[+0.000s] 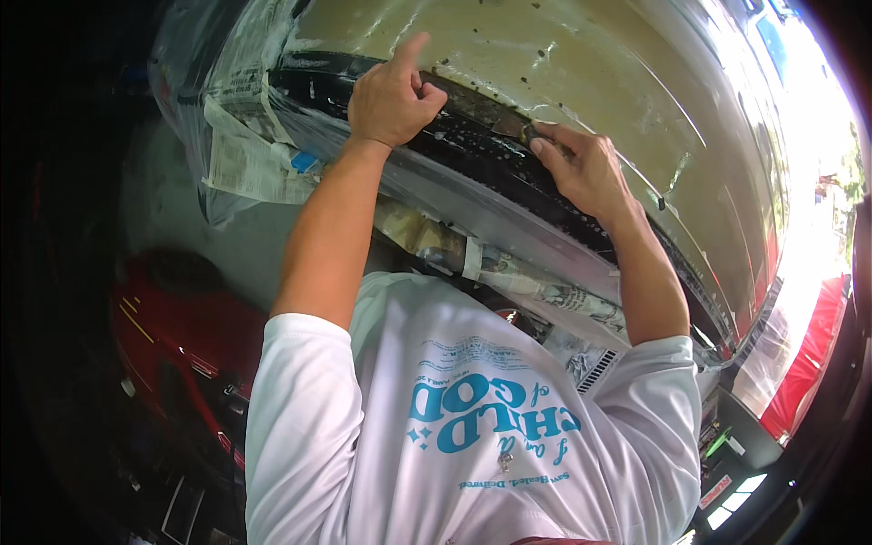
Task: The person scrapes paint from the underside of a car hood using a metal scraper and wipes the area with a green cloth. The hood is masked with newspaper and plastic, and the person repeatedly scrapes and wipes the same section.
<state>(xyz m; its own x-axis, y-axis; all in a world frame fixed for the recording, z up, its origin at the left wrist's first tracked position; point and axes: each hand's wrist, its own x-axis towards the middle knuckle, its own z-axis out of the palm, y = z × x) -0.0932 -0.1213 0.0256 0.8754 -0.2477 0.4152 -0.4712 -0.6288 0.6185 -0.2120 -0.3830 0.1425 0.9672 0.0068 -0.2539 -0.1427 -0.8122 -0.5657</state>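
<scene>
A curved olive-gold car panel [545,45] fills the far side, with a black band [472,150] speckled with pale bits along its near edge. My left hand [392,102] is over the band's left part, index finger stretched out over the panel and slightly blurred, the others curled; nothing shows in it. To the right, my right hand [581,163] pinches a small scraper [510,125] with a flat brownish blade. Its blade lies against the seam between band and panel. Part of the scraper is hidden by my fingers.
Newspaper masking [245,154] and clear plastic sheeting [182,100] hang at the left. More taped paper [545,286] runs below the band. A red car [182,336] stands at the lower left. At the right are a red and white sheet [804,354] and bright daylight.
</scene>
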